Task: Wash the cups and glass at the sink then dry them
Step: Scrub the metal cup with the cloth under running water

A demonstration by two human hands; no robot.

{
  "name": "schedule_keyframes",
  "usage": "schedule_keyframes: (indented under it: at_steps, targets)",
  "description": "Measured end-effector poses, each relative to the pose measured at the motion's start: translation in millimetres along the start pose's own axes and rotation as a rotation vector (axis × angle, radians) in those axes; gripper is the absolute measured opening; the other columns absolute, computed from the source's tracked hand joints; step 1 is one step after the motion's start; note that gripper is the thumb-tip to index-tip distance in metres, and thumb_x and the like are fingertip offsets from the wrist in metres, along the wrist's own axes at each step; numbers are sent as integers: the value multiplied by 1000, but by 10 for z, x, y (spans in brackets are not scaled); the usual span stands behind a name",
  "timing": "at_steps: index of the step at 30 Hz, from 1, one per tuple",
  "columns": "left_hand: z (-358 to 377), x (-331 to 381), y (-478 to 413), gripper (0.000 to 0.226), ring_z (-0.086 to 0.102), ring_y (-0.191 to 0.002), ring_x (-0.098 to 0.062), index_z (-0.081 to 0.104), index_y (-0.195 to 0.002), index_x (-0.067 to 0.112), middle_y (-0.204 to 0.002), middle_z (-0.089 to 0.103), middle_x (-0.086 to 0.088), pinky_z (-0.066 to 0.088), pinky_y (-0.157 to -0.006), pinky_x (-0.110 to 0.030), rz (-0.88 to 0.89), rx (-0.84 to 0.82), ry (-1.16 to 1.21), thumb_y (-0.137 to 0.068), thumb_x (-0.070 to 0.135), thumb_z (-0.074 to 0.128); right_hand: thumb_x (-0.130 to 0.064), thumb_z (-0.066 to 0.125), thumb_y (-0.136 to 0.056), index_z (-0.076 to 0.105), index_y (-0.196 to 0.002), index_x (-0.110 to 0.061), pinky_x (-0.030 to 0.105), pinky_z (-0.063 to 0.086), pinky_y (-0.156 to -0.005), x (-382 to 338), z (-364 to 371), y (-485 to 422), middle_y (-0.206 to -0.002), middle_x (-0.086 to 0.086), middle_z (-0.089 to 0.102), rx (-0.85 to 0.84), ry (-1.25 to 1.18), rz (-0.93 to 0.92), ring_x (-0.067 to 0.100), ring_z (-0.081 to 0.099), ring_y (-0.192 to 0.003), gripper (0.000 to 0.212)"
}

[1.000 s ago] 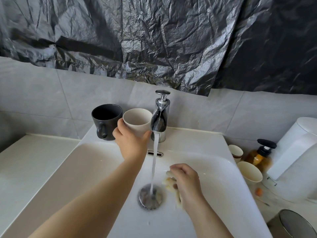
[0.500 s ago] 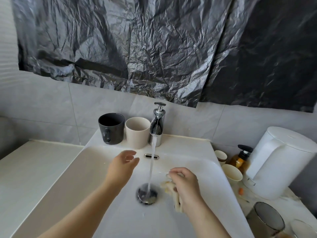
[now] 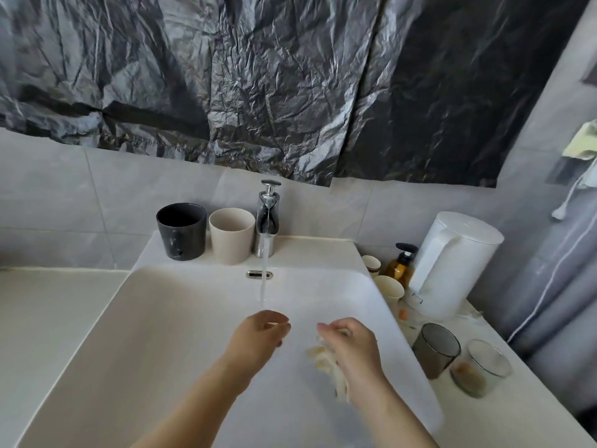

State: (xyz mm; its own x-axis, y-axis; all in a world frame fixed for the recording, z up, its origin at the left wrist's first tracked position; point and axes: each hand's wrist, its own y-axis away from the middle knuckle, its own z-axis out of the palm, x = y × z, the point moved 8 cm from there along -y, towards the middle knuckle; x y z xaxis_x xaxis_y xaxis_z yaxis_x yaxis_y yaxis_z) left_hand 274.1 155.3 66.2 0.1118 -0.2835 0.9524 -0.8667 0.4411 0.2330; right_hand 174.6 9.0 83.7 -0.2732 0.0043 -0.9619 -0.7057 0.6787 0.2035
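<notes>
**Tap running, cloth in hand, no cup in the basin yet**

The big white sink (image 3: 145, 334) fills the lower middle of the frame, with the tap (image 3: 267, 218) pouring down the centre. The dark mug (image 3: 182, 231) and beige cup (image 3: 231, 236) stand side by side on the back ledge, left of the tap. A smoky glass (image 3: 436, 350) and a clear glass (image 3: 484, 367) wait on the bench (image 3: 523, 412) at lower right. The left hand (image 3: 258, 337) is under the stream, fingers loosely curled and holding nothing. The right hand (image 3: 352, 347) has its fingers clamped on a pale cloth (image 3: 323, 360). Looks like the wetting-up stage to me. Next the free hand probably needs to fetch a cup and bring it under the water.
</notes>
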Motion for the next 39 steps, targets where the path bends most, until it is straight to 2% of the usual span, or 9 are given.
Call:
schedule_keyframes:
  at_steps: [3,7,11,14,19,23,30,35,39]
  targets:
    - [60,-41,0,10,62,-77,-15,67,-93,20,-87,68,-4,44,-62,-21,-18,-11,-21,-91,16,59,-28,72,-79,61,-74,-11,42,59,-70,82,-85,-5,-74,5,65,71,163,10,25,66,-71,21]
    - [158,-76,15,11,62,-95,-19,66,-93,23,-94,68,-5,47,-78,-26,-26,-45,-61,-91,18,56,-27,67,-84,57,-74,-11,28,53,-52,119,-204,56,-73,4,61,88,217,19,20,61,-63,21]
    - [306,-63,59,10,63,-89,-19,66,-93,22,-87,66,-2,44,-72,-26,-19,-66,-67,-92,16,57,-25,65,-84,56,-72,-12,28,51,-54,150,-337,64,-72,2,60,102,214,7,18,60,-65,20]
    - [474,-16,89,10,64,-91,-19,64,-90,25,-90,67,-2,44,-72,-27,-8,-91,-87,-92,18,56,-26,66,-84,57,-72,-14,29,47,-64,140,-491,66,-74,0,60,119,194,-20,20,60,-75,20]
    - [880,287,145,11,65,-93,-20,64,-93,24,-93,68,-4,47,-76,-29,74,-95,-105,-93,18,55,-26,66,-82,58,-69,-16,38,55,-66,102,-921,21,-73,4,63,146,88,-40,26,64,-74,18]
    - [1388,548,212,14,64,-93,-18,64,-104,22,-97,67,0,48,-80,-28,125,-100,-131,-95,21,53,-26,63,-87,60,-79,-18,21,47,-50,21,-1432,-47,-78,1,65,140,35,-59,17,64,-68,12]
    - [2396,696,139,13,61,-96,-17,62,-103,19,-102,65,-1,48,-82,-25,118,-123,-130,-93,18,54,-21,64,-87,58,-76,-15,16,43,-46,230,-2291,-400,-72,-3,62,165,56,-64,16,59,-68,14]
    - [2980,577,-203,27,53,-100,-14,60,-121,20,-121,54,3,45,-86,-21,117,-123,-452,-95,19,54,-22,66,-86,60,-79,-16,23,46,-54,493,-2608,-694,-80,4,65,149,33,-4,20,62,-75,11]
    - [3189,298,-409,58,44,-108,-19,46,-134,13,-145,24,-5,42,-94,-22,9,-171,-690,-82,25,69,-22,65,-86,61,-82,-15,23,44,-57,601,-2708,-867,-85,5,65,137,55,24,20,62,-78,9]
